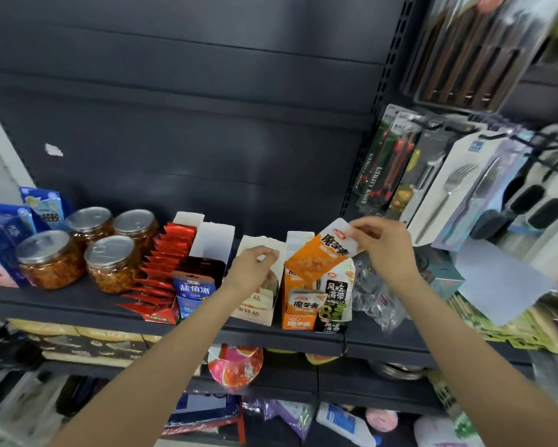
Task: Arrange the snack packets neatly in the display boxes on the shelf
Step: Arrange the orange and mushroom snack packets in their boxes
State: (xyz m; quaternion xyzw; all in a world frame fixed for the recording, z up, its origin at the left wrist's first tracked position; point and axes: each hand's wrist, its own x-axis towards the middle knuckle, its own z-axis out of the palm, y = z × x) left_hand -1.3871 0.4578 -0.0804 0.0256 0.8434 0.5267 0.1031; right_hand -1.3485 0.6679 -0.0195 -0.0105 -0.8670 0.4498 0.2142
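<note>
Right hand [382, 245] pinches an orange-and-white snack packet [322, 253] above the orange display box [298, 304]; left hand [255, 266], fingers closed, reaches into the beige box [258, 312] left of it.

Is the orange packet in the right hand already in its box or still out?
Out. The right hand pinches the orange packet by its top corner, tilted above the orange display box.

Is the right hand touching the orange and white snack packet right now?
Touching. The head view shows the right hand pinching the white top edge of the orange and white snack packet, which is lifted above the orange display box.
</note>
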